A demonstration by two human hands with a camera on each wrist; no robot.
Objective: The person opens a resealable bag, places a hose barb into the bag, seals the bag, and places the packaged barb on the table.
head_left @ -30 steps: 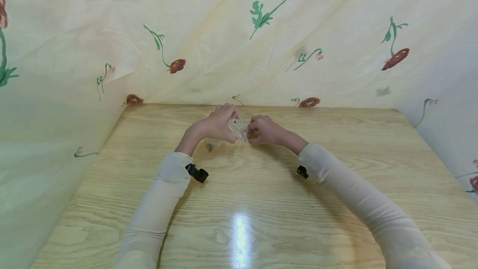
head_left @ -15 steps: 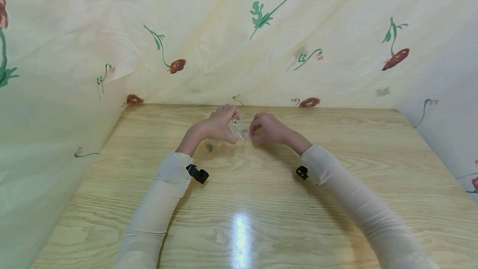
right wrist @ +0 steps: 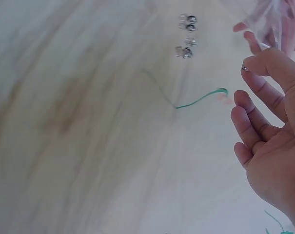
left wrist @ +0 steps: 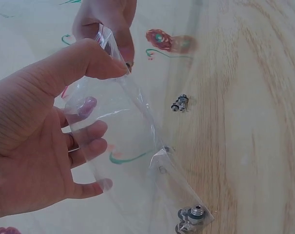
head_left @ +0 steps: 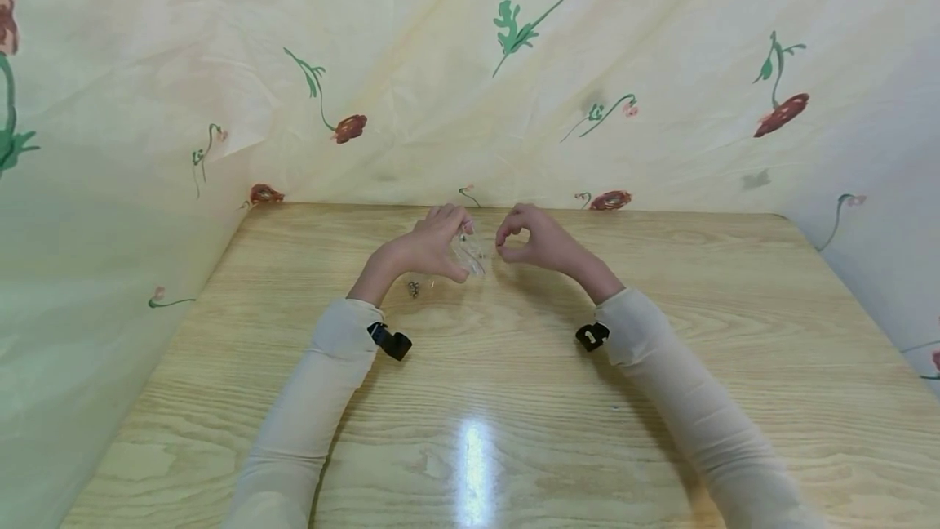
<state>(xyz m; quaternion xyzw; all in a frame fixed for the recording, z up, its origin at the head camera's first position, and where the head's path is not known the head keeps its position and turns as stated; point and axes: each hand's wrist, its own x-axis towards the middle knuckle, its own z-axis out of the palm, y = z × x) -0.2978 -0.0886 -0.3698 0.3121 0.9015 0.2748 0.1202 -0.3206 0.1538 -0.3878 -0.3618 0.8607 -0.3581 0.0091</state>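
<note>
In the head view, my right hand has thumb and finger closed together on a small metal piece, and the clear plastic bag lies between eight and nine o'clock from that pinch — just beside it, with a narrow gap showing. My left hand is the nearer one to the bag: it grips the film near the mouth, thumb over the upper edge, other fingertips showing through. That relation matters most, I judge — the piece in my right pinch against the mouth edge my left hand holds. In the left wrist view, the bag's long axis runs from eleven o'clock down to five, its zip strip at the eleven end beside my right fingers and its closed corner at five, where several metal fittings gather. Another metal fitting lies outside the film, at two o'clock from the bag's middle. I cannot tell how wide the mouth stands, and the piece I pinch is too small and covered to show which way it points.
</note>
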